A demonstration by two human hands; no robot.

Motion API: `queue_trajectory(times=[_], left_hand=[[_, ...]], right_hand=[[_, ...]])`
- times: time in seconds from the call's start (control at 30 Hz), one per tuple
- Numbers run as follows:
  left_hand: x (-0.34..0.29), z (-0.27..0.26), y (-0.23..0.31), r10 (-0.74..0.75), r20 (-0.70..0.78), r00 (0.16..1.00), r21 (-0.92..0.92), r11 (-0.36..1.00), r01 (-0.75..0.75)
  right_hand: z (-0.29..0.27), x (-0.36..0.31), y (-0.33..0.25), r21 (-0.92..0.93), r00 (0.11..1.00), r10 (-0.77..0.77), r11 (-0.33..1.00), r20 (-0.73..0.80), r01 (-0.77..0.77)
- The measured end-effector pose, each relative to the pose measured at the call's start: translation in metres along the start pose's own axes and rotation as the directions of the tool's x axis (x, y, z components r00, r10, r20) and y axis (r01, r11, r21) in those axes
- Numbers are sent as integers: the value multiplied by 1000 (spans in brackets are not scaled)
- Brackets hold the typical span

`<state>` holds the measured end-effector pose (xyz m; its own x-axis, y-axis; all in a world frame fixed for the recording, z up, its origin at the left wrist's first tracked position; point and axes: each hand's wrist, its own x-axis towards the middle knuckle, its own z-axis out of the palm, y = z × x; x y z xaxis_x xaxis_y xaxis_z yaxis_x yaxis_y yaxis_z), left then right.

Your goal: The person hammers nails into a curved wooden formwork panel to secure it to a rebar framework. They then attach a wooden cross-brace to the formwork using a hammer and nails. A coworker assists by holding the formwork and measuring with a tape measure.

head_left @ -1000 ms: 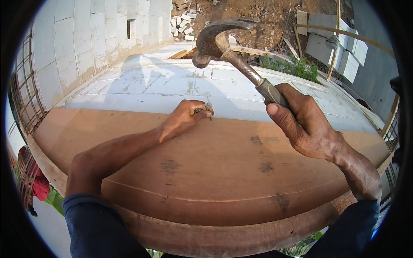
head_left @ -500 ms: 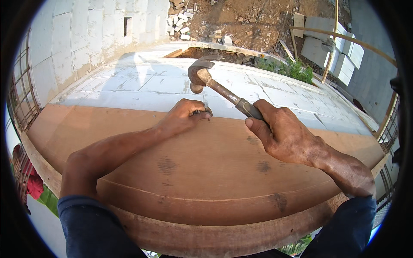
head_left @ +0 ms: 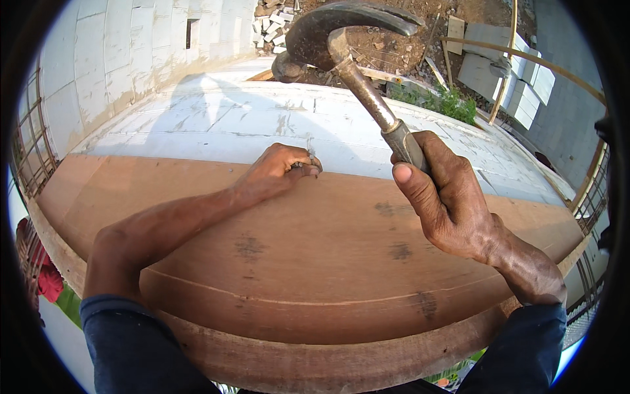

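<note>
Right hand (head_left: 453, 205) wrapped round the hammer (head_left: 367, 93), which I see raised. Left hand (head_left: 279, 172) closed on a small dark piece (head_left: 298, 165), mostly hidden, at the brown board (head_left: 328, 243)'s far edge. Beyond: pale blockwork (head_left: 249, 131), rubble (head_left: 394, 58).

The board (head_left: 328, 262) lies before you, a beam (head_left: 315, 362) along its near side. Your left hand (head_left: 285, 171) is at the board's far edge; to its right, your right hand (head_left: 453, 203) is over the board's right part, the hammer (head_left: 371, 98) in it, head pointing away from you. Blockwork (head_left: 243, 134) lies just beyond the board. Behind that, rubble (head_left: 272, 26) lies left of the hammer's head, plants (head_left: 443, 105) to the right, then a pole (head_left: 510, 65). Rebar (head_left: 41, 146) stands by the board's left end, a wall (head_left: 111, 59) behind it.
</note>
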<state>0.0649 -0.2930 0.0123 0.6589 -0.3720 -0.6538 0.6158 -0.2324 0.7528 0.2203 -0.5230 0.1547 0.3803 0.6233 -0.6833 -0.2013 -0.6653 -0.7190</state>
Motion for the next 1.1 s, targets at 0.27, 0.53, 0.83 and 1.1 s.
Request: queue_trajectory(times=[0.27, 0.53, 0.83, 1.1], left_hand=[[1, 1, -6, -78, -8, 997, 21, 997, 78], [0, -1, -9, -113, 47, 993, -71, 991, 116], [0, -15, -12, 85, 131, 988, 111, 989, -99], [-31, -52, -36, -179, 0, 984, 532, 833, 151]], right_hand=[[10, 18, -4, -299, 921, 290, 931, 260, -209], [3, 13, -18, 47, 978, -143, 987, -154, 151], [-13, 15, -16, -213, 994, 102, 973, 49, -89], [5, 29, -14, -85, 984, -60, 995, -168, 46]])
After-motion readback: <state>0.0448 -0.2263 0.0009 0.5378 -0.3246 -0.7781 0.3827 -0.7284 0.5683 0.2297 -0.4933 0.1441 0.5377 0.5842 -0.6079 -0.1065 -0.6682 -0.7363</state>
